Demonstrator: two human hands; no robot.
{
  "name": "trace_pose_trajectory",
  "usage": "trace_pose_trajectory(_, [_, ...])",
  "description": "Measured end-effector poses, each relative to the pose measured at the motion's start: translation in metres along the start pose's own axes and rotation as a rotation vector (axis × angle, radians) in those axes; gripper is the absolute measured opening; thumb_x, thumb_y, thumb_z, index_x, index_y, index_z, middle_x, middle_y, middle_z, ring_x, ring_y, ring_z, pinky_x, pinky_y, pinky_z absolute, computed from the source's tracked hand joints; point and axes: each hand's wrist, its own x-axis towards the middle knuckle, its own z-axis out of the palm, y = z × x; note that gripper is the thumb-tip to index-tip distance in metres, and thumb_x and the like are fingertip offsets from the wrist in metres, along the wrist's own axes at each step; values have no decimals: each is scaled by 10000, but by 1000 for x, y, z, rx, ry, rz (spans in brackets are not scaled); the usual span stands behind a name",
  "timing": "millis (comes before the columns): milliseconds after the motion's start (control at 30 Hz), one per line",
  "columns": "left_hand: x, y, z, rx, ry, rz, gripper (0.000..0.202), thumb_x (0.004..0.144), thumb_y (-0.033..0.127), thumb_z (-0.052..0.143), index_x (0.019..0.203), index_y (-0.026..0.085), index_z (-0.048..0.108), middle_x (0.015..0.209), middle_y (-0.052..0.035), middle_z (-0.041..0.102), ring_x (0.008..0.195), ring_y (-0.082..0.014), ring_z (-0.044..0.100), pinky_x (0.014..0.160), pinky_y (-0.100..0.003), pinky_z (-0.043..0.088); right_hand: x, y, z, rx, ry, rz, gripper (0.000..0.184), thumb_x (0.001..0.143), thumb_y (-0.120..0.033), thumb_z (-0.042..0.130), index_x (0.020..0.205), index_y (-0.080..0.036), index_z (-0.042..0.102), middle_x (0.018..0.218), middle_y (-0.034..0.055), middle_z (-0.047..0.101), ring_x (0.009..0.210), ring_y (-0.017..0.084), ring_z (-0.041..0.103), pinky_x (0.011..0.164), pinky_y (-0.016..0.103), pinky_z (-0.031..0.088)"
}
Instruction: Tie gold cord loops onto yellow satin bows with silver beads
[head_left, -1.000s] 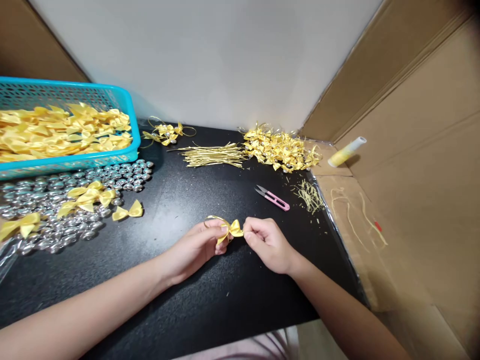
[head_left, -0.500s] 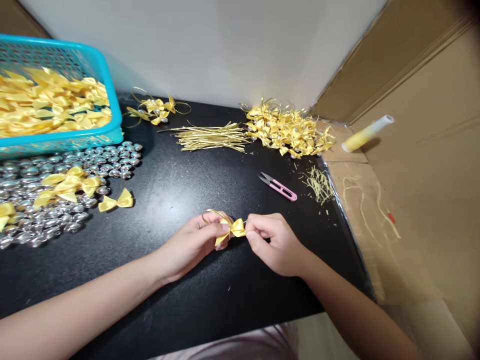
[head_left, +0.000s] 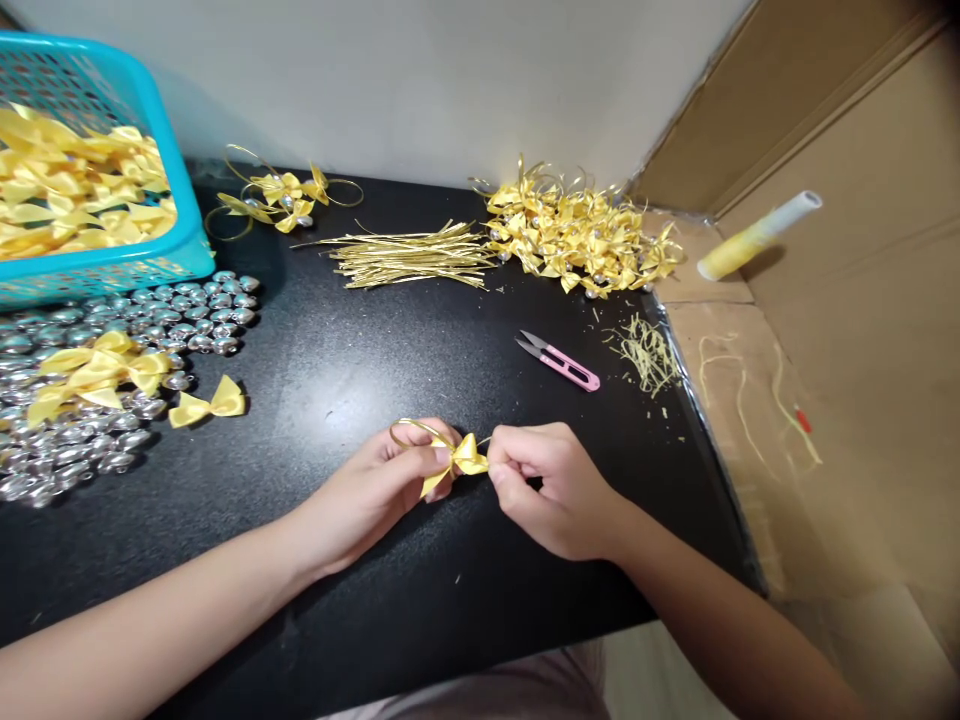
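Observation:
Near the front of the black table, my left hand [head_left: 401, 465] pinches a yellow ribbon bow [head_left: 468, 458] between thumb and fingers. A thin gold cord [head_left: 409, 424] loops up from the bow over the left fingers. My right hand [head_left: 551, 490] is closed in a pinch at the bow's right side, and a short stretch of cord runs into it. What exactly the right fingertips grip is hidden. Beyond the hands lie pink thread snips [head_left: 561, 362], blades pointing left.
A blue basket [head_left: 184, 220] of yellow bows stands at back left. Silver beads [head_left: 90, 450] and loose bows [head_left: 210, 402] lie before it. Along the back are gold cords [head_left: 412, 255] and a pile of bows [head_left: 577, 235]. Cord scraps [head_left: 649, 355] lie right, near a tube [head_left: 757, 235].
The view has shifted slightly, so the surroundings have moved a little. My hands hold the same bow, with a slightly wider gap between them and a bit more cord showing.

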Motion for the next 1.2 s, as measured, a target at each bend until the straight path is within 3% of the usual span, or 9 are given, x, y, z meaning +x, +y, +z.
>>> trace_pose_trajectory(533, [0, 1, -2, -81, -28, -22, 185, 698, 293, 779, 649, 164, 655, 547, 43, 506, 547, -82, 396, 557, -198, 359, -1, 0, -1, -2, 39, -50, 228, 767, -43, 476, 633, -197, 375, 567, -71, 390, 510, 57, 357, 513, 185, 287])
trace_pose_trajectory(1200, [0, -1, -2, 3, -5, -27, 186, 710, 326, 755, 662, 179, 651, 562, 41, 504, 575, -101, 403, 567, -224, 334, -1, 2, 3, -41, 32, -46, 220, 786, -67, 472, 643, -202, 375, 578, -65, 398, 515, 63, 375, 519, 191, 299])
